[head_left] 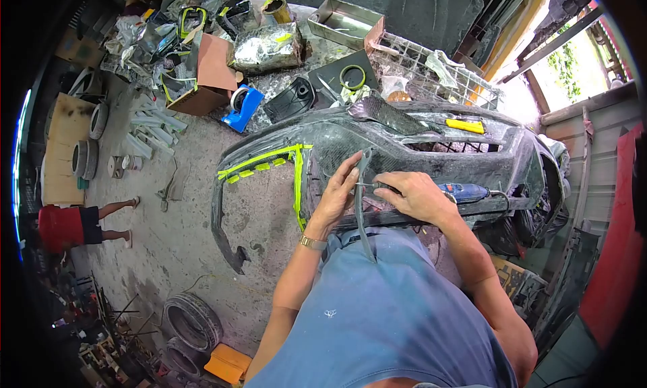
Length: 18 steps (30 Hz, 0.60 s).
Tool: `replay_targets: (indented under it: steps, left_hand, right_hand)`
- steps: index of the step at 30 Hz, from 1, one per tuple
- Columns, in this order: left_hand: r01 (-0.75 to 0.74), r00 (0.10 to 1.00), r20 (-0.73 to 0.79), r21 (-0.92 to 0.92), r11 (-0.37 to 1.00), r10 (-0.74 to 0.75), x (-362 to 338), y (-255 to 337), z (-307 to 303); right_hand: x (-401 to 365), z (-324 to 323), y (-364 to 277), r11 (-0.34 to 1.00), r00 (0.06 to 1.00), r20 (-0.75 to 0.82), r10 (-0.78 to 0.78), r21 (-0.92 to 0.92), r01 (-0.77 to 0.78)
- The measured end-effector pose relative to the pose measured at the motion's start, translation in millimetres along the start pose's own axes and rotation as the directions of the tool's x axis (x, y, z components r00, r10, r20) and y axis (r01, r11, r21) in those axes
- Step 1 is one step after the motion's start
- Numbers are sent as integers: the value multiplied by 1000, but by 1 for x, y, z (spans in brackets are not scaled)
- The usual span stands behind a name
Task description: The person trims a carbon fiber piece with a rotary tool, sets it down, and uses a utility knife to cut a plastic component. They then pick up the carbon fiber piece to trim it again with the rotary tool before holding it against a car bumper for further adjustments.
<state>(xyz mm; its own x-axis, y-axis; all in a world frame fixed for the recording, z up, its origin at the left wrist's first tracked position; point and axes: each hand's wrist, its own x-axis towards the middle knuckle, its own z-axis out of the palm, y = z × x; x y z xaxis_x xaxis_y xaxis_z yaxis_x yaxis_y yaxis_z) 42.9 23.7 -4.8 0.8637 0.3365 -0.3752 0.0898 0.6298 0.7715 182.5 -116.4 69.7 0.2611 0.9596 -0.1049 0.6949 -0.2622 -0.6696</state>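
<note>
In my left hand (339, 194), a narrow, curved dark-grey strip (360, 216) stands lengthwise, its lower end against my blue shirt. My right hand (412, 196) is closed round the dark handle of a small thin-shafted tool (384, 186). Its metal shaft points left and meets the strip by my left fingertips. Behind both hands lies a large black car bumper (397, 160), dusty and patched with woven dark material. Bright yellow-green tape (298, 186) edges its left part. Right of my right hand, a blue corded power tool (465, 192) rests on the bumper.
A yellow-handled cutter (465, 126) lies on the bumper. Behind it are a blue tape dispenser (244, 109), a tape roll (352, 77), a cardboard box (209, 74) and a wire rack (438, 68). Tyres (193, 322) lie on the floor; a person (71, 226) walks at left.
</note>
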Motion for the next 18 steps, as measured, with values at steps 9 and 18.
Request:
replay_targets:
  steps: [9,18]
  left_hand:
    - [27,1000,-4,-21,999,-27,-2,3,-1]
    - [10,1000,14,-47,999,-9,0,-3,-4]
  right_hand:
    - [-3,4,3,999,1000,-3,-23,24,23]
    - [-20,9,-4,996,990,129,-53,75,44]
